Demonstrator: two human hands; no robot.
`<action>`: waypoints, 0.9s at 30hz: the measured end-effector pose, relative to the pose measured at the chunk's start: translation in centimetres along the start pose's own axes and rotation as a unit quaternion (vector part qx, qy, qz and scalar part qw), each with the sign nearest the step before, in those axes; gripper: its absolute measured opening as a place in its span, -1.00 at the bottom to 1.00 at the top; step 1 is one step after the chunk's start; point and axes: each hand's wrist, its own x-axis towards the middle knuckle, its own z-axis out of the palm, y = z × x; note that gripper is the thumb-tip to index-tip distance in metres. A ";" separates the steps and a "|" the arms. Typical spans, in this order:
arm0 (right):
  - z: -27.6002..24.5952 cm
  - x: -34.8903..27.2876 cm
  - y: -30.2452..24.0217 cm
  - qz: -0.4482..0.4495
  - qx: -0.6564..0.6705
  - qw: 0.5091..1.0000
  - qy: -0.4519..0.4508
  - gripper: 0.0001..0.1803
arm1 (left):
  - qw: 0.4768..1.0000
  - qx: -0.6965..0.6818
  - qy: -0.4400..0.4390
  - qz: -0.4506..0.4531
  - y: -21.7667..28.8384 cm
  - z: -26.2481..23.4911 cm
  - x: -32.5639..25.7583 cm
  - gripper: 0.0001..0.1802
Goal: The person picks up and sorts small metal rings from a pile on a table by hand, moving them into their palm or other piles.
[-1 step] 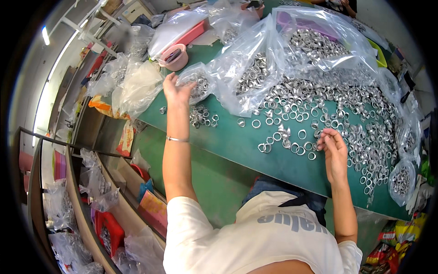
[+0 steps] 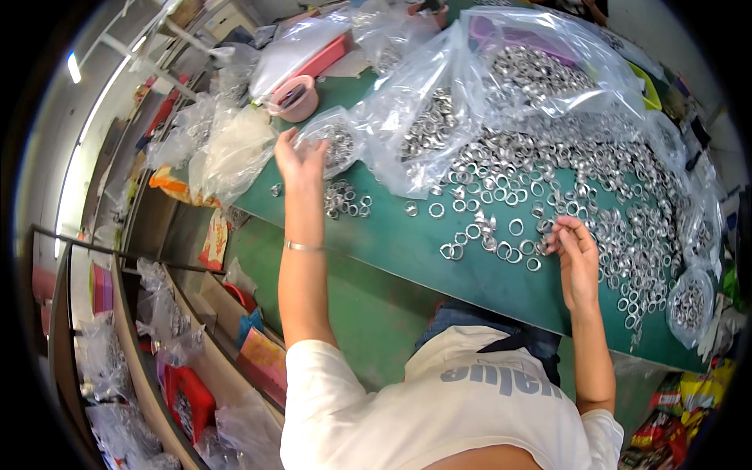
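My left hand [image 2: 302,160] is over the left part of the table, fingers apart and nothing visible in them. Just beside its fingertips lies a small clear bag of metal rings [image 2: 338,145]. A little group of silver rings [image 2: 345,199] sits on the table to the right of my left wrist. My right hand [image 2: 578,254] is at the near edge of a wide spread of loose silver rings [image 2: 627,211]. Its fingers are curled together, fingertips down among the rings. Whatever is between them is too small to make out. Several scattered rings [image 2: 501,243] lie left of it.
Large clear bags [image 2: 399,133] and a heap of rings over a purple tray [image 2: 501,35] fill the back of the green table [image 2: 392,235]. A pink tub [image 2: 296,100] stands at the back left. Shelves with bagged parts [image 2: 168,313] flank the left; another bag [image 2: 689,305] lies right.
My left hand has shifted slightly, its fingers still apart beside the small bag. My right hand stays almost in place by the rings. The whole view has drifted a little.
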 end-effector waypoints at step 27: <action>-4.4 2.5 -0.2 -0.207 -0.707 0.676 0.037 -0.48 | 0.573 0.582 -0.496 0.295 -18.9 -0.1 -15.8 -0.67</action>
